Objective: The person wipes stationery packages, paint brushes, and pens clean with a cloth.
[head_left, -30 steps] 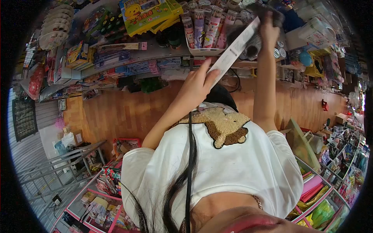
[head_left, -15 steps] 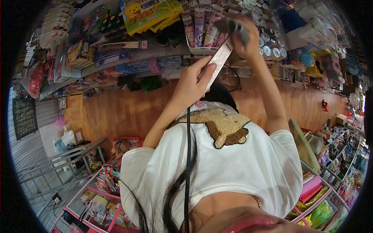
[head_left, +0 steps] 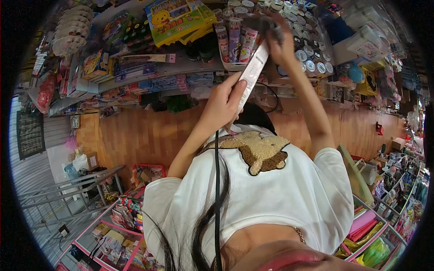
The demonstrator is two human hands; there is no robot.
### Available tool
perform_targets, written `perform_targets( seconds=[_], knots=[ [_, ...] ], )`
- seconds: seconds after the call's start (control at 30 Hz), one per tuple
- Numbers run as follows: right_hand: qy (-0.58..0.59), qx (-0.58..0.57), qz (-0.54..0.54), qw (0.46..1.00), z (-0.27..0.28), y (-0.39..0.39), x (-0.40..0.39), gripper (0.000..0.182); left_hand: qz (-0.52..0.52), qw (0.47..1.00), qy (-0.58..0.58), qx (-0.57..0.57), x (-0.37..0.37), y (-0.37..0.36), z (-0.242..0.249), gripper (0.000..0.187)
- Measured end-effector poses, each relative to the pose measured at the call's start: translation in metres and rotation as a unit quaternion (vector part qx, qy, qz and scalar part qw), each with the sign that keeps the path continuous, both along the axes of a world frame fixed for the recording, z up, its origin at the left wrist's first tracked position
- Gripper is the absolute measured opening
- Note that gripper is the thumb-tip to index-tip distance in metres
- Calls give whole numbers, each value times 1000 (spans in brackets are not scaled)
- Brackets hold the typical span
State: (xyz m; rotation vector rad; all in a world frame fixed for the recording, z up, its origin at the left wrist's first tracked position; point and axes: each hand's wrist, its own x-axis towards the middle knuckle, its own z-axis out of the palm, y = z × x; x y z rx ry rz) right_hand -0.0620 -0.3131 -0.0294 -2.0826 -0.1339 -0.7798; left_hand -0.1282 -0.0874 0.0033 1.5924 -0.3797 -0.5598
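Your left hand (head_left: 223,104) pinches a long white packet (head_left: 254,67), thumb laid across the printed face, fingers curled beneath. The packet is held off the tabletop (head_left: 190,67), slanting: upper end away from you and to the right, lower end just above your shirt (head_left: 280,194). Small dark print runs along its face, too fine to read.

Your right hand (head_left: 284,45) is curled around a dark grey object (head_left: 260,25), over the upper end of the packet. The object is blurred; you cannot tell from this view what it is, nor whether it touches the packet. Exact finger placement on it: unclear.

Just behind the packet, on the tabletop, you have a white basket (head_left: 233,67) of upright pencil tubes (head_left: 234,40). Left of the basket: a stack of yellow boxes (head_left: 174,22), the top one with a cartoon chick. Right of your right hand: rows of jars (head_left: 309,65) with round pale lids. Farther right, a clear plastic container (head_left: 368,43) and, nearer you, a blue ball (head_left: 355,72). Far left, a stack of white trays (head_left: 74,27) with round hollows.

Your shirt is white with a fuzzy bear patch (head_left: 260,151); a black cable (head_left: 217,180) hangs down its front. Wooden floor (head_left: 135,131) below your arms.
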Motion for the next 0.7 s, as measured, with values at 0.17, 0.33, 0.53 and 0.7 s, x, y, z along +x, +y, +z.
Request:
perform_targets(
  seconds=[0.17, 0.33, 0.53, 0.7],
  knots=[
    [-38, -78, 111, 990, -2, 81, -44, 56, 20, 997, -71, 20, 24, 5, -9, 31],
    [-2, 0, 42, 999, -23, 13, 17, 49, -15, 999, -32, 30, 14, 2, -1, 37],
    [-21, -23, 88, 996, -10, 86, -32, 51, 48, 997, -57, 16, 31, 3, -18, 30],
    [174, 54, 107, 977, -4, 43, -15, 53, -5, 998, -56, 18, 22, 5, -7, 30]
  ],
)
